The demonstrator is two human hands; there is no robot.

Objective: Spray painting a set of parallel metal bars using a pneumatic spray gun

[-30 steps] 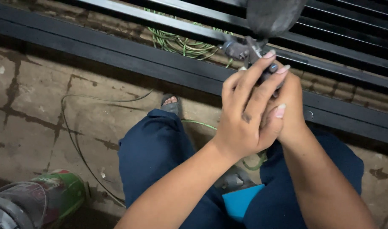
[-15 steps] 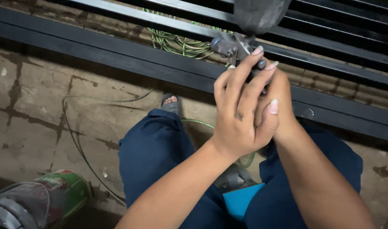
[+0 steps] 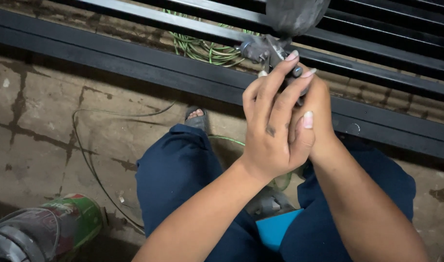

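Both my hands are clasped around the grip of a metal spray gun (image 3: pixel 261 49). Its grey cup (image 3: pixel 295 14) reaches the top edge of the view. My left hand (image 3: pixel 273 128) lies on the outside, fingers stretched up along the gun body. My right hand (image 3: pixel 323 109) sits behind it, mostly covered, with the thumb pressed over the left hand. The gun's nozzle points left over a black metal bar (image 3: pixel 134 63). The grip itself is hidden by my fingers.
Black metal bars (image 3: pixel 387 53) of a frame run across the concrete floor (image 3: pixel 47 126). Behind them lies a coil of green hose (image 3: pixel 202 48). A green can (image 3: pixel 76 221) stands at lower left, a thin cable (image 3: pixel 86 160) trails beside my knee, and a blue object (image 3: pixel 275 230) sits between my legs.
My clasped hands and the spray gun have drifted slightly to the left along the bar. The grip of both hands is unchanged.
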